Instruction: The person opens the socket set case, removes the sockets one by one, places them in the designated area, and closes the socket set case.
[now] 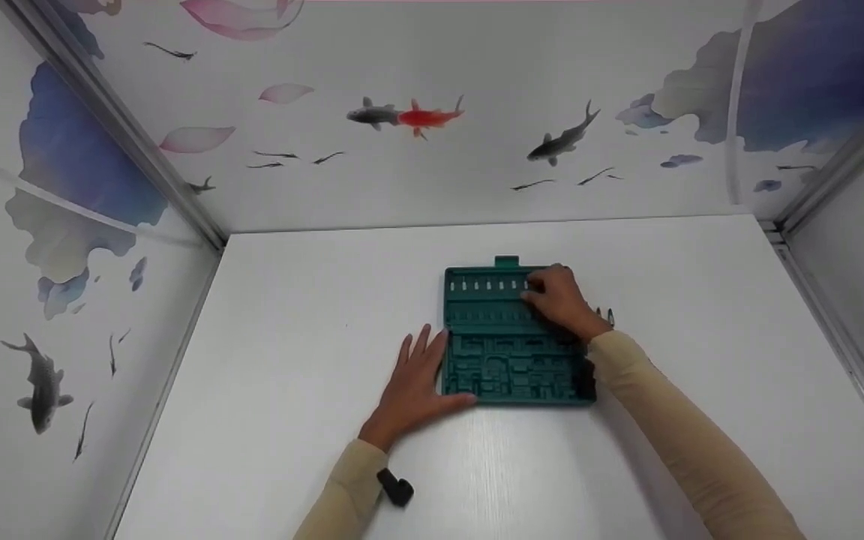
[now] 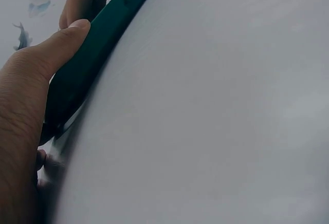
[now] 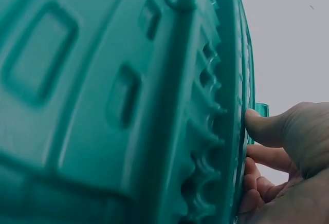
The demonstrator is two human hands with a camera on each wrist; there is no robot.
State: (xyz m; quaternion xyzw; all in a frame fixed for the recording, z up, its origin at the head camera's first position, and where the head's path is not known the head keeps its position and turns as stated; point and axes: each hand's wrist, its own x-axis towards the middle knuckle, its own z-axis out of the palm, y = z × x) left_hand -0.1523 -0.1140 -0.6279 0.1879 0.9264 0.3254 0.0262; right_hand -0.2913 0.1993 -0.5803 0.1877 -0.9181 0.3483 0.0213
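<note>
A dark green moulded plastic case (image 1: 511,352) lies open and flat in the middle of the white table (image 1: 312,315), with a row of small pale bits in slots along its far part. My left hand (image 1: 417,379) lies flat on the table at the case's left front corner, its thumb (image 2: 56,49) against the green edge (image 2: 97,44). My right hand (image 1: 561,300) rests on the case's far right part, fingers curled over the slot row. The right wrist view shows its thumb (image 3: 267,124) touching the ribbed green surface (image 3: 103,80). Anything held under those fingers is hidden.
Walls papered with fish and petals (image 1: 417,116) close in the table on the left, back and right. A green latch tab (image 1: 506,261) juts from the case's far edge. A black strap mount (image 1: 396,487) sits on my left wrist.
</note>
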